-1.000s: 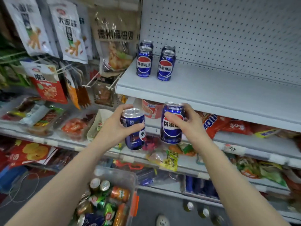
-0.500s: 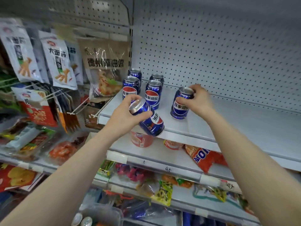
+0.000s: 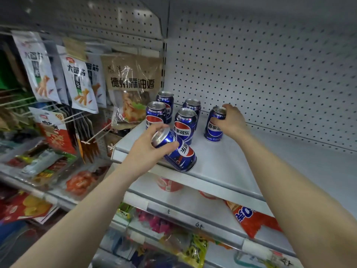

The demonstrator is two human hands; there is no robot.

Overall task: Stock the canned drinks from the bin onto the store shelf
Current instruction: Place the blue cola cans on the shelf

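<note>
Hands: both busy and well apart, each one wrapped round its own blue can.
Left hand (image 3: 146,151): our bare arm comes up from the lower left. The fingers curl over the top end of the tilted can (image 3: 179,153) and the thumb is hooked round the near side.
Tilted can: it's leaning hard, silver lid pointing up and left. The bottom edge sits down at the front lip of the shelf (image 3: 241,163) and looks to be touching it.
Right hand (image 3: 231,122): this arm stretches in from the lower right, reaching further back than the left one. The fingers drape over the rim of the upright can (image 3: 213,132), and the thumb presses on its front just above the logo.
Upright can: it stands flat on the shelf, near the pegboard wall (image 3: 270,74) and just right of the others, with a small gap between.
Other cans: we count 4 standing cans (image 3: 184,126) in 2 rows of 2 at the left end of the shelf, packed close together.
Around: hanging snack bags (image 3: 77,80) are off to the left. A lower shelf (image 3: 193,202) underneath has an orange-red packet (image 3: 251,219) lying on it.
</note>
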